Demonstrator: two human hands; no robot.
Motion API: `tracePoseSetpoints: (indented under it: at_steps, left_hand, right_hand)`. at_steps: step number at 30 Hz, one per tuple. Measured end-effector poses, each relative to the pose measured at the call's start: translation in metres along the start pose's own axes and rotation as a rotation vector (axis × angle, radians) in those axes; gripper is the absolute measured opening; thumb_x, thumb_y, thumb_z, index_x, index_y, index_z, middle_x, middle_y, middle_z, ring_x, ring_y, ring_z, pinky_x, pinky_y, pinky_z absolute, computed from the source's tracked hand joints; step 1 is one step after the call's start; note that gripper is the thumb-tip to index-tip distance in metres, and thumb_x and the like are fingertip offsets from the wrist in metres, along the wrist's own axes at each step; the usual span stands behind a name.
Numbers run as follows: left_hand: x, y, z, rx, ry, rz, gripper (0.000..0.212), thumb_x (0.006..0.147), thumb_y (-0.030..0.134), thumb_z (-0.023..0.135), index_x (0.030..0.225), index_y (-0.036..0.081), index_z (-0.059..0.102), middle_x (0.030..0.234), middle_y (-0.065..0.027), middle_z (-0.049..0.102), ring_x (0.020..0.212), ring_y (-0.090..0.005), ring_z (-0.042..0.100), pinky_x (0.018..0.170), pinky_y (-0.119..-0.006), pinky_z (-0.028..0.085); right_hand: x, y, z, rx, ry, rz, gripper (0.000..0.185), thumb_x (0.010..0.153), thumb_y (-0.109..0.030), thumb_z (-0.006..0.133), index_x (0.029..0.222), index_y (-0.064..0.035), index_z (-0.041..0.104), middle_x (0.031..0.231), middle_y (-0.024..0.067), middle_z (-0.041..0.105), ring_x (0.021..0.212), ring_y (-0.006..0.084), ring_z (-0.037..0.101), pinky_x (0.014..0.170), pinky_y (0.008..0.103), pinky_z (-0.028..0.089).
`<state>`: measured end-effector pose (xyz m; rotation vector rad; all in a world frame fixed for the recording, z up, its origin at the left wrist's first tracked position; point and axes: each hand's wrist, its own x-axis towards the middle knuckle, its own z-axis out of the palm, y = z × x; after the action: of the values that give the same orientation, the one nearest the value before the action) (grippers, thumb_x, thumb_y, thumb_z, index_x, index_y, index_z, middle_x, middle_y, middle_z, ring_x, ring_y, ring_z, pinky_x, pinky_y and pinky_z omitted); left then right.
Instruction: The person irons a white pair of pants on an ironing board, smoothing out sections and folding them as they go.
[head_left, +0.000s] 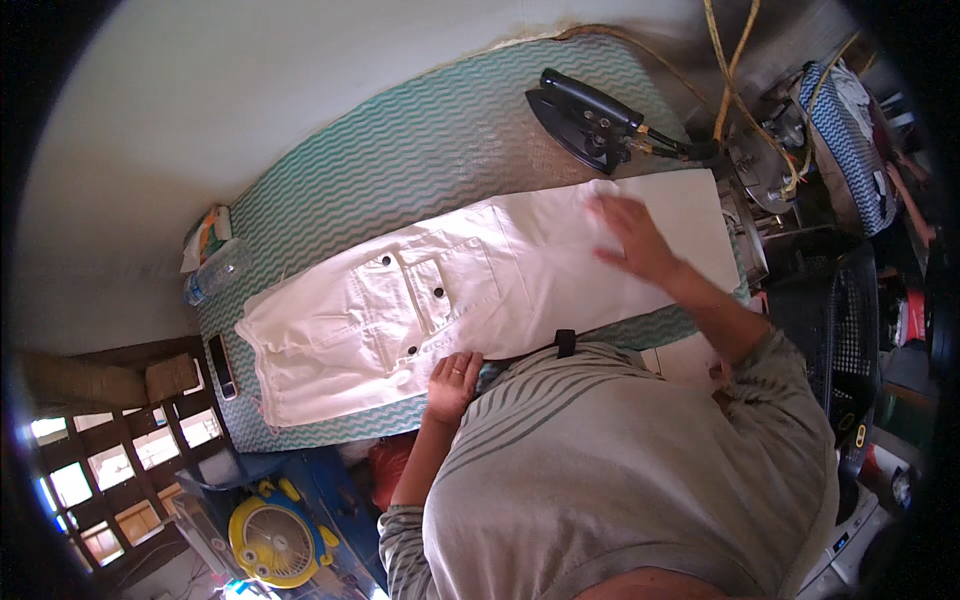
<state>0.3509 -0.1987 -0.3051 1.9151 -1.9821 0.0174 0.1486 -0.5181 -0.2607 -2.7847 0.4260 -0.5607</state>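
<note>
White cargo trousers (555, 255), with flap pockets and dark snap buttons, lie lengthwise across an ironing table covered in green zigzag cloth (360, 157). My left hand (454, 384), wearing a ring, rests at the near edge of the trousers, below the pockets; it grips nothing that I can make out. Over the plain part at the right is my right hand (630, 236), blurred, its fingers apart and holding nothing; whether it touches the fabric is unclear. Beyond it, a black steam iron (585, 120) rests on the cover near the far edge, its hoses running right.
A plastic bottle (219, 271), a soft packet (206, 238) and a phone (222, 366) are at the left end. A wall borders the far side. Yellowish hoses (739, 82) hang at the right, near a black perforated basket (855, 322). A yellow fan (274, 540) stands lower left. Another person's arm (909, 199) shows far right.
</note>
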Motion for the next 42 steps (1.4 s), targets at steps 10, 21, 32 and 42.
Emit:
tracePoseSetpoints:
  at_steps: [10,21,32,42]
  left_hand:
    - [0.021,-0.015,-0.024,0.055,-0.047,0.103,0.02,0.07,0.008,0.056,0.089,0.005,0.053,0.079,-0.0069,0.053,0.069,-0.0208,0.054,0.059,-0.033,0.045]
    - [0.006,-0.018,-0.028,0.145,0.083,-0.121,0.04,0.075,0.017,0.062,0.112,0.009,0.05,0.111,-0.0085,0.05,0.103,-0.0254,0.049,0.085,-0.04,0.041]
    - [0.033,0.006,-0.034,0.058,-0.09,-0.303,0.064,0.081,0.039,0.053,0.136,0.017,0.027,0.14,-0.0102,0.022,0.129,-0.0301,0.022,0.101,-0.047,0.021]
    - [0.038,-0.029,-0.051,-0.27,0.169,-0.438,0.039,0.083,0.021,0.055,0.12,0.009,0.047,0.118,-0.012,0.048,0.111,-0.0286,0.044,0.095,-0.044,0.03]
  right_hand:
    - [-0.148,0.055,-0.029,-0.329,0.222,0.598,0.046,0.078,-0.019,0.058,0.117,-0.0001,0.044,0.11,0.0166,0.052,0.1,0.0335,0.049,0.085,0.0409,0.04]
    - [-0.134,0.064,-0.075,0.854,0.25,1.179,0.056,0.077,-0.03,0.064,0.12,0.0006,0.043,0.108,0.0106,0.055,0.097,0.0198,0.054,0.084,0.0313,0.042]
    - [-0.034,0.022,-0.23,1.013,0.514,0.884,0.046,0.081,-0.028,0.059,0.116,-0.0007,0.047,0.105,0.0085,0.057,0.095,0.0166,0.056,0.08,0.0284,0.045]
    - [0.093,-0.043,-0.163,1.128,0.351,0.578,0.044,0.076,-0.023,0.064,0.113,-0.0022,0.05,0.099,0.006,0.058,0.092,0.015,0.055,0.079,0.0268,0.044]
